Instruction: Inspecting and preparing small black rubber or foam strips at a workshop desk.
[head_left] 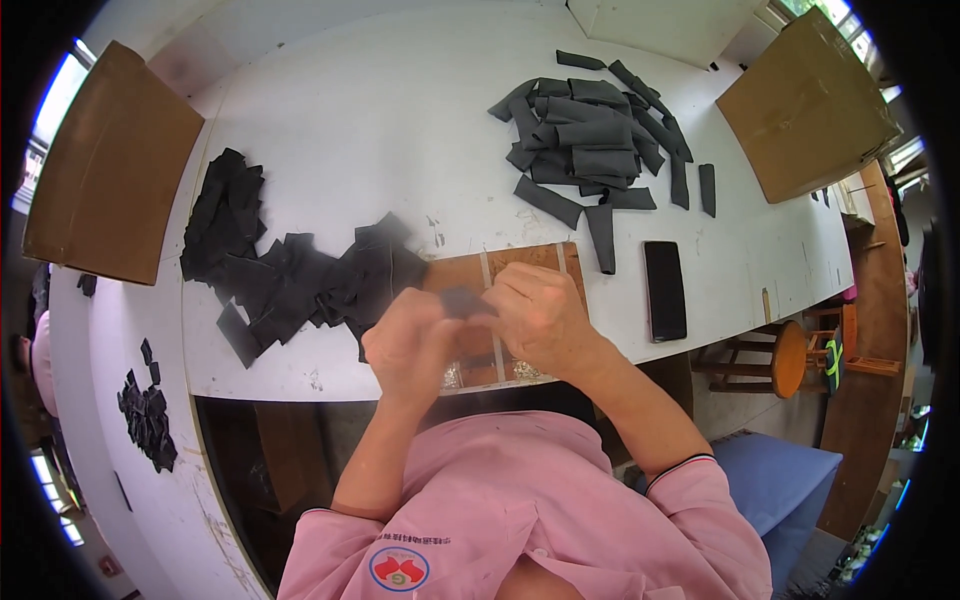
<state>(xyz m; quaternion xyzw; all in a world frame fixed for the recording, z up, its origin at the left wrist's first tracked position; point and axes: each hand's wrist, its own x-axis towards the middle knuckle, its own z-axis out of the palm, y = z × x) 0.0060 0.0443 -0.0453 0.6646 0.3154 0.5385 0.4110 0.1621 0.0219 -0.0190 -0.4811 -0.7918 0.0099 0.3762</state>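
My left hand (pixel 408 338) and my right hand (pixel 542 312) are both closed on a small dark grey fabric piece (pixel 465 302), stretched between them. The left hand is smeared a little by motion. Below them lies a brown board (pixel 450 270) with pale strips across it, at the table's front edge. Left of the board, and close to my left hand, spreads a loose heap of flat black fabric pieces (pixel 300 280). Beyond my right hand is a pile of dark grey folded strips (pixel 590 135), some lying apart from it.
A black phone (pixel 665 290) lies on the white table (pixel 370 120) to the right. Cardboard boxes stand at left (pixel 120 165) and far right (pixel 805 110). Another small black heap (pixel 147 420) sits on the left table. A round wooden stool (pixel 788 360) is at the right.
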